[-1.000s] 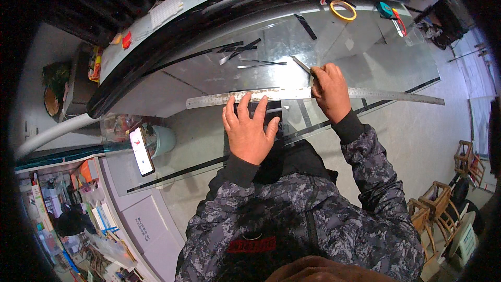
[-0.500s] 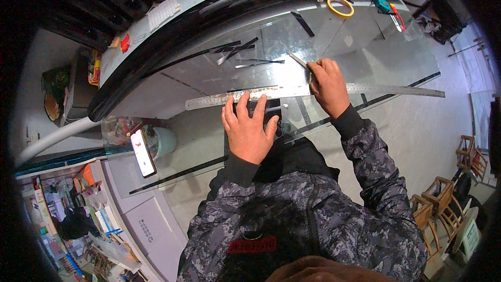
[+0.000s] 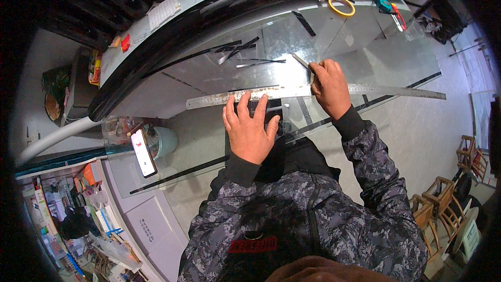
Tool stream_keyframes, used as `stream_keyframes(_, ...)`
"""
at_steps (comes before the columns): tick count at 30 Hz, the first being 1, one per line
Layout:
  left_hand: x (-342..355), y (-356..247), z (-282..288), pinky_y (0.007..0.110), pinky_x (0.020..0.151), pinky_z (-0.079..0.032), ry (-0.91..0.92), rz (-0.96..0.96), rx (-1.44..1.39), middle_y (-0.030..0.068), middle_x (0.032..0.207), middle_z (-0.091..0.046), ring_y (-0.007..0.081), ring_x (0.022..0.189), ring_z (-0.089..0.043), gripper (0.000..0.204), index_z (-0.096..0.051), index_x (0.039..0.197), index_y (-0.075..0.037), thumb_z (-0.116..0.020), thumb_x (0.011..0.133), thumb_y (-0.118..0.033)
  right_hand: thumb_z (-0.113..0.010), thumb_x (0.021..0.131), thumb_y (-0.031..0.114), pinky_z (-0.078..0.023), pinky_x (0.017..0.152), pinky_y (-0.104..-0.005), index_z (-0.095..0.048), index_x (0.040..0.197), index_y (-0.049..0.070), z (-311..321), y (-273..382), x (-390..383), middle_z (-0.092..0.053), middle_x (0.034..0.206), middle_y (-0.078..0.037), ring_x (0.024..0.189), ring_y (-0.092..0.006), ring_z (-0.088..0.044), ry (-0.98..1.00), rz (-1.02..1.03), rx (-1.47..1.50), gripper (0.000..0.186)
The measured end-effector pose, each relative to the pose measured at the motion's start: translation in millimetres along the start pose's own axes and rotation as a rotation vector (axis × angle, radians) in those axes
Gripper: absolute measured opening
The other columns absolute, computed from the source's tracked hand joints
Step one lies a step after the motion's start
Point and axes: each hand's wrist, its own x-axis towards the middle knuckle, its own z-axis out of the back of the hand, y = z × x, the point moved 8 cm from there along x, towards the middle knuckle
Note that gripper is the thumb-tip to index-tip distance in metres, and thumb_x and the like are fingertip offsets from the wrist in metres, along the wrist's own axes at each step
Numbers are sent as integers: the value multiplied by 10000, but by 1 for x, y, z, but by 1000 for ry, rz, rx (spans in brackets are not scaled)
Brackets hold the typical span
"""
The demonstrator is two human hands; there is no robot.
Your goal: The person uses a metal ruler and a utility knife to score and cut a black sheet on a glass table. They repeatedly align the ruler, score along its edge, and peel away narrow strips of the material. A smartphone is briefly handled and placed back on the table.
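Note:
A long steel ruler (image 3: 386, 91) lies across the glass sheet (image 3: 376, 55), with rust-brown marks along its middle. My left hand (image 3: 249, 131) rests palm down with spread fingers, their tips pressing on the ruler's left half. My right hand (image 3: 332, 86) is closed round a slim grey utility knife (image 3: 300, 62), one end of which sticks out toward the upper left. That hand sits over the ruler, right of the middle, and hides the knife's lower end. Beyond the ruler lie several loose black strips (image 3: 239, 49). A dark strip under the ruler shows beside my left fingers.
A yellow tape roll (image 3: 342, 6), a teal tape measure (image 3: 383, 4) and a red-handled tool (image 3: 398, 19) lie at the far right. A lit phone (image 3: 143, 152) is at the left. A curved black rail (image 3: 172, 26) borders the far side. Wooden stools (image 3: 438, 193) stand at right.
Almost nothing differs. My right hand, still round the knife, has shifted very slightly to the right; my left hand keeps its place on the ruler.

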Motion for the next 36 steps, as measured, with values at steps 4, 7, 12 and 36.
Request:
stream_keyframes(4, 0, 1, -1, 714, 1320, -297, 10, 9, 2, 191, 1680, -498, 528, 1599, -344, 601, -709, 1579, -196, -828, 1030, -407, -781, 850, 18, -540, 951, -511, -726, 1314, 44, -2, -2, 0, -618, 1114, -166, 1101, -403, -622, 11, -25, -9, 468)
stream_keyframes(7, 0, 0, 0, 713, 1318, -299, 11, 7, 5, 189, 1679, -499, 530, 1598, -345, 602, -708, 1581, -196, -828, 1030, -407, -781, 843, 9, -545, 955, -508, -730, 1318, 40, -3, -4, -1, -623, 1120, -170, 1108, -403, -628, 8, -30, -3, 479)
stream_keyframes(12, 1, 0, 1, 713, 1316, -301, 13, 8, 4, 187, 1679, -501, 533, 1595, -345, 602, -708, 1583, -198, -826, 1031, -409, -758, 838, -21, -557, 972, -494, -751, 1329, 27, -1, -12, 0, -649, 1159, -180, 1126, -407, -646, -58, -66, 82, 494)
stream_keyframes(36, 1, -2, 3, 701, 1313, -317, -3, 9, 0, 178, 1671, -508, 520, 1590, -356, 606, -712, 1571, -200, -840, 1015, -406, -694, 991, -115, -566, 939, -413, -750, 1392, 37, -16, 49, 12, -666, 1213, -161, 1113, -328, -690, 109, 69, 505, 433)
